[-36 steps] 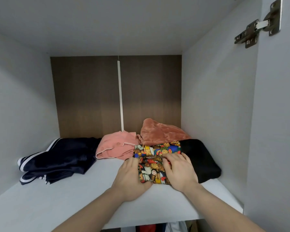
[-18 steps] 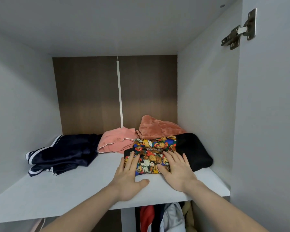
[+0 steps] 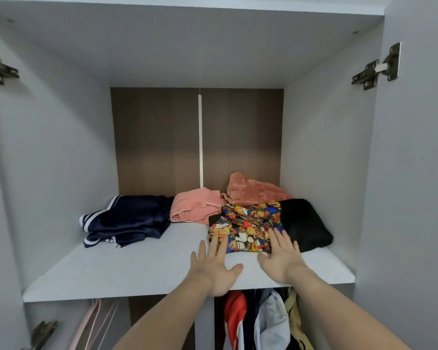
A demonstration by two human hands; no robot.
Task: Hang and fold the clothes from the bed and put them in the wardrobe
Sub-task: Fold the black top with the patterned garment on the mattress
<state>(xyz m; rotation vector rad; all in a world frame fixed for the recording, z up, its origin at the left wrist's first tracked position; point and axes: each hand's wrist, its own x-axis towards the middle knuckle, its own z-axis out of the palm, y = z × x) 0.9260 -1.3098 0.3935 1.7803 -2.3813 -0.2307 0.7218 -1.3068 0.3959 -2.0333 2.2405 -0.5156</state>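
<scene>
White laminate wardrobe shelf (image 3: 127, 271) carries everything: dark navy satin garment with white stripes (image 3: 127, 219) at the left, folded pink garment with white piping (image 3: 195, 207) in the middle, salmon plush fleece bundle (image 3: 253, 190) at the back right. Task item is the folded black garment with the multicolour teddy-bear print panel (image 3: 250, 227), sitting front right on the shelf, touching the pink piece and overlapping the fleece's front edge. Handling judgement: light, soft, no stiffness, fold will collapse if lifted by one corner; thin fabric likely slides easily on laminate. Best hold is both side edges of the stack, or a flat-palm push from the front edge to seat it deeper. Left hand (image 3: 214, 267) is flat, fingers straight and spread, fingertips lying on the print's front left corner, palm on the shelf. Right hand (image 3: 283, 258) likewise flat and released, fingertips on the print's front edge near the black section. Neither grips anything. Hanging clothes (image 3: 263, 322) show below the shelf.
</scene>
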